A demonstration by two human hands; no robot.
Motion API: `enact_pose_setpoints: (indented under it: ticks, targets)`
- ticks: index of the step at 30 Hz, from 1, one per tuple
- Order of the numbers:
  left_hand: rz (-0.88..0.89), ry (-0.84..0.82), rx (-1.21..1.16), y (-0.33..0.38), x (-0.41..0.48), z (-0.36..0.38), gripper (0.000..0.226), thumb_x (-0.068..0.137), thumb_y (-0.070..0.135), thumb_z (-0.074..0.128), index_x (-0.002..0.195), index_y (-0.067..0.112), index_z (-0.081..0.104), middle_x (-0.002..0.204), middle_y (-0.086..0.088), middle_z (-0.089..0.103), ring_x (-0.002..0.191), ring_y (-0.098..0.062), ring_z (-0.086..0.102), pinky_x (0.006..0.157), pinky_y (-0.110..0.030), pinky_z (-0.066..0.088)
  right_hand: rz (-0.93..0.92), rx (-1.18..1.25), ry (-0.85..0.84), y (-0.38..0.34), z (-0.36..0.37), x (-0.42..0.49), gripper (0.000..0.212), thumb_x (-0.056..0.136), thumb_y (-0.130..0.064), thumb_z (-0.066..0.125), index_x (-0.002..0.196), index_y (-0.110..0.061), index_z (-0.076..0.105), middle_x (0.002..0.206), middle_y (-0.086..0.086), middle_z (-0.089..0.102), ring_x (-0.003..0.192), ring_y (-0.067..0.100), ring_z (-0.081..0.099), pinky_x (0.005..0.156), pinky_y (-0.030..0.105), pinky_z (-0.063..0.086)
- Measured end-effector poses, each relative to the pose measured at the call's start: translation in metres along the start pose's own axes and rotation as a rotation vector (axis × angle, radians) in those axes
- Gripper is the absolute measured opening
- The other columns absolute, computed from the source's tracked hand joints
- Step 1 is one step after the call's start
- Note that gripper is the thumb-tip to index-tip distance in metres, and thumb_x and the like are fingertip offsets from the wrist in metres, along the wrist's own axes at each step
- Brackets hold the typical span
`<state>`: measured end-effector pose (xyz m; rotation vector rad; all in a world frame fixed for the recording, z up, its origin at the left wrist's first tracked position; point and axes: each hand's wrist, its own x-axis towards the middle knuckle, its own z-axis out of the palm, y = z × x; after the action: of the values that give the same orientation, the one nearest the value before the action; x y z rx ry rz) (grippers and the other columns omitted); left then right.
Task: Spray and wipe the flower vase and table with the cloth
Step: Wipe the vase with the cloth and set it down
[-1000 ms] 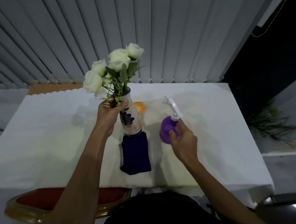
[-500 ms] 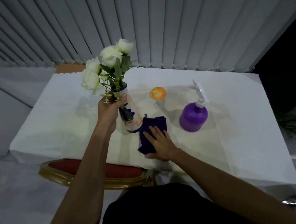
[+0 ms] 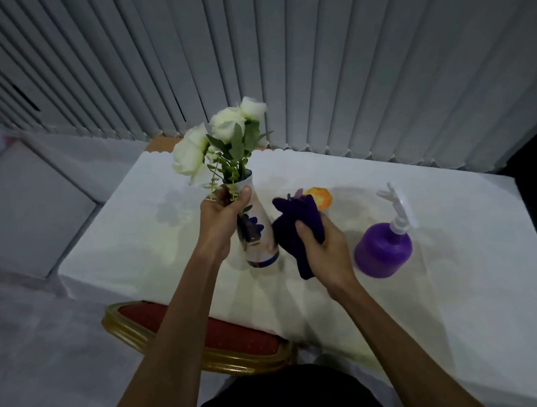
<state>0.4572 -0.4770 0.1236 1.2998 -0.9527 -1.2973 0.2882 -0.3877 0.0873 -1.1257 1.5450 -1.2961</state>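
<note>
Grey blinds (image 3: 315, 60) hung behind the white table (image 3: 138, 241). The left hand (image 3: 220, 220) was closed around the neck of the tilted vase (image 3: 258, 235), roses (image 3: 223, 134) above. Beside it, the right hand (image 3: 325, 250) clutched the bunched cloth (image 3: 293, 230) against the vase. The sprayer (image 3: 384, 250) stood at right.

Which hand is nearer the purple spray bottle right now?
The right hand. It holds the dark cloth just left of the spray bottle, not touching it. The left hand grips the vase neck, farther left beyond the cloth.
</note>
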Motion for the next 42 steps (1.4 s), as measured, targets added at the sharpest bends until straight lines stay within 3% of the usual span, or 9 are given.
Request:
enact_pose_setpoints:
  ticks: [6,11,17,23,26,30,36,39,42]
  targets:
    - [0.035,-0.063,-0.057,0.020,-0.004,0.020,0.016,0.087,0.009,0.074,0.102,0.013,0.076,0.094,-0.003,0.080,0.092,-0.019,0.075,0.077,-0.029,0.061,-0.134,-0.047,-0.190,-0.028,0.050,0.015,0.057,0.101,-0.062,0.038,0.154,-0.041,0.036,0.152,-0.009,0.052,0.137,0.013,0.052,0.112,0.046,0.047]
    - [0.053,0.001,-0.030,0.026,0.000,0.027,0.017,0.086,0.009,0.076,0.101,0.015,0.072,0.091,0.003,0.077,0.089,-0.016,0.073,0.070,-0.021,0.058,0.283,0.040,-0.236,-0.026,0.035,0.039,0.069,0.097,-0.074,0.020,0.146,-0.034,0.049,0.140,0.003,0.063,0.121,0.021,0.062,0.107,0.047,0.052]
    - [0.079,-0.097,-0.064,0.030,-0.006,0.039,0.021,0.089,0.010,0.072,0.109,0.018,0.073,0.105,-0.001,0.078,0.100,-0.016,0.074,0.083,-0.031,0.061,-0.018,0.011,-0.066,-0.055,0.037,0.049,0.050,0.105,-0.059,0.028,0.141,-0.035,0.054,0.124,-0.005,0.066,0.115,0.017,0.063,0.097,0.036,0.053]
    - [0.100,-0.100,-0.074,0.043,0.006,0.039,0.018,0.087,0.008,0.074,0.100,0.020,0.073,0.093,0.006,0.078,0.091,-0.014,0.075,0.082,-0.030,0.060,0.494,0.001,-0.129,-0.048,0.013,0.063,0.061,0.104,-0.062,0.025,0.126,-0.018,0.060,0.118,0.010,0.068,0.101,0.026,0.067,0.079,0.035,0.056]
    - [0.083,-0.139,-0.047,0.038,0.006,0.042,0.018,0.088,0.011,0.073,0.104,0.020,0.072,0.096,0.004,0.079,0.090,-0.013,0.075,0.081,-0.033,0.061,0.389,0.030,-0.072,-0.063,0.016,0.061,0.044,0.105,-0.056,0.033,0.103,-0.026,0.065,0.107,0.005,0.071,0.097,0.024,0.068,0.081,0.036,0.057]
    - [0.105,-0.187,-0.043,0.039,0.002,0.050,0.021,0.087,0.008,0.073,0.108,0.011,0.073,0.101,-0.005,0.079,0.094,-0.018,0.075,0.076,-0.028,0.059,0.204,0.065,0.000,-0.069,0.021,0.059,0.052,0.104,-0.059,0.033,0.138,-0.028,0.059,0.113,-0.003,0.067,0.102,0.018,0.065,0.078,0.028,0.052]
    - [0.117,-0.213,-0.142,0.059,0.014,0.046,0.019,0.088,0.003,0.070,0.096,0.020,0.072,0.097,-0.001,0.077,0.101,-0.024,0.071,0.093,-0.042,0.056,0.691,0.386,0.024,-0.024,0.010,0.058,0.058,0.096,-0.066,0.047,0.123,-0.019,0.068,0.114,0.013,0.076,0.109,0.037,0.070,0.094,0.048,0.058]
    - [0.099,-0.263,-0.164,0.059,0.017,0.046,0.023,0.091,0.003,0.067,0.108,0.018,0.066,0.106,-0.004,0.074,0.108,-0.026,0.068,0.102,-0.045,0.051,0.716,0.595,0.038,-0.028,0.013,0.057,0.048,0.095,-0.056,0.059,0.119,-0.015,0.068,0.118,0.016,0.076,0.109,0.040,0.070,0.094,0.056,0.057]
    - [0.134,-0.225,-0.037,0.062,0.019,0.050,0.036,0.088,0.017,0.074,0.121,0.017,0.060,0.115,-0.002,0.073,0.110,-0.020,0.069,0.099,-0.041,0.054,0.674,0.582,0.125,-0.036,0.019,0.057,0.042,0.103,-0.048,0.051,0.121,-0.013,0.064,0.117,0.015,0.074,0.108,0.040,0.070,0.091,0.055,0.059]
